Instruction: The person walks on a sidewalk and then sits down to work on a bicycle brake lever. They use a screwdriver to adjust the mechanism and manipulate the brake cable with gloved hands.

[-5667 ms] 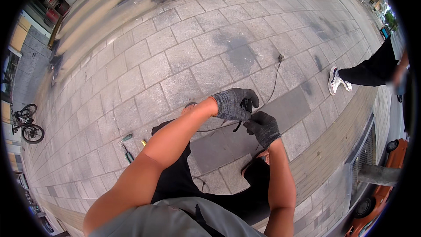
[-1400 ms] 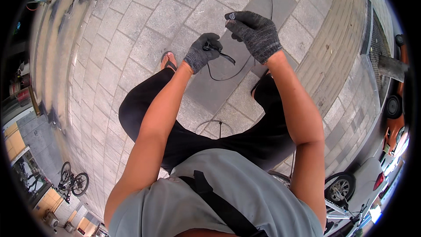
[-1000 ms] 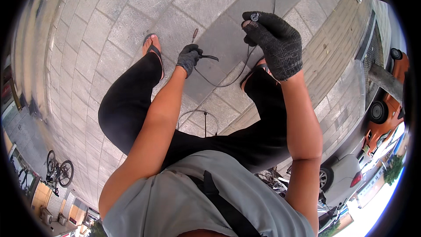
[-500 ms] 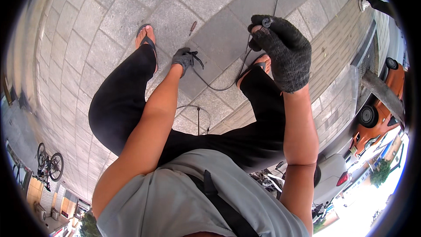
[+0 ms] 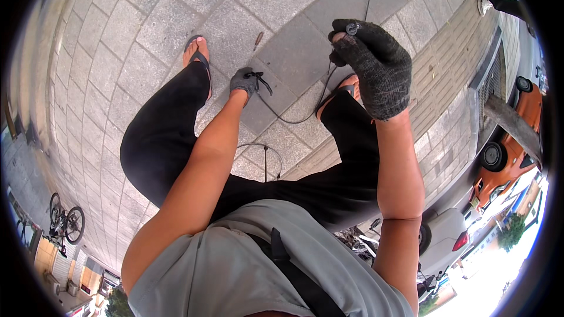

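The left arm reaches straight down between the knees, elbow nearly locked, so the left hand point(image 5: 245, 81) sits low over the paving at about eleven o'clock from the picture's middle. The right arm is bent and raised, bringing the right hand point(image 5: 373, 64) close to the camera at about one o'clock, its back turned up.

Both hands wear dark knit gloves: two gloves. There are two flip-flops, the left flip-flop point(image 5: 197, 58) at eleven o'clock and the right flip-flop point(image 5: 346, 87) mostly hidden behind the raised hand. One thin black cable point(image 5: 288, 118) is in play, and one small screwdriver-like tool point(image 5: 257, 40) lies on the stone slabs point(image 5: 147, 29) at twelve o'clock from the left hand, apart from it.

The left hand is curled closed on the cable's frayed end. The right hand is closed too, fingertips pinching the cable near a small round metal fitting point(image 5: 352, 27) at its top. The cable sags in a loop between the two hands; a further length runs on toward twelve o'clock.
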{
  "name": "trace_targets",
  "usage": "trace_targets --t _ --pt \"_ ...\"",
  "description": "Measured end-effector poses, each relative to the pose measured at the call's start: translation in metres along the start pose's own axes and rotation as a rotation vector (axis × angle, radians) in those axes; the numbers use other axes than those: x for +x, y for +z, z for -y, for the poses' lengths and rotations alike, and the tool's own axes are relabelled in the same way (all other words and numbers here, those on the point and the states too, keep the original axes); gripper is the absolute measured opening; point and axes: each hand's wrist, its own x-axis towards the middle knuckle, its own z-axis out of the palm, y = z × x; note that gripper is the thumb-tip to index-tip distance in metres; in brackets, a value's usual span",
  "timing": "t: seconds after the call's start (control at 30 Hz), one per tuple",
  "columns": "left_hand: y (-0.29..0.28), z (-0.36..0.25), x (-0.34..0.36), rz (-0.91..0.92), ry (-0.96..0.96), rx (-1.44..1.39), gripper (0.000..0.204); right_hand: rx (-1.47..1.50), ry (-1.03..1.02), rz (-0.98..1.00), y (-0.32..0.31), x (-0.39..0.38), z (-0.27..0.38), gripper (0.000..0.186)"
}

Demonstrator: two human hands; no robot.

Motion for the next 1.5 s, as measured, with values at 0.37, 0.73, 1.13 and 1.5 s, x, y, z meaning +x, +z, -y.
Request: trace_targets --t 0.37,0.73,1.13,1.5 --pt "0.008 0.025 0.001 -0.058 0.053 0.006 0.037 0.015 -0.025 0.022 0.004 0.002 -0.001 0.021" --pt "0.006 -0.048 -0.035 0.09 -0.177 -0.118 0.026 0.063 0.146 -0.023 0.001 0.015 -0.086 0.02" --pt "-0.016 -0.059 -0.033 0.265 -0.014 0.159 0.032 -0.035 0.509 -0.056 0.043 0.037 -0.294 0.029" --pt "-0.018 -0.081 -0.067 0.09 0.155 -0.067 0.054 -0.098 0.634 -0.175 0.046 0.025 -0.366 0.033"
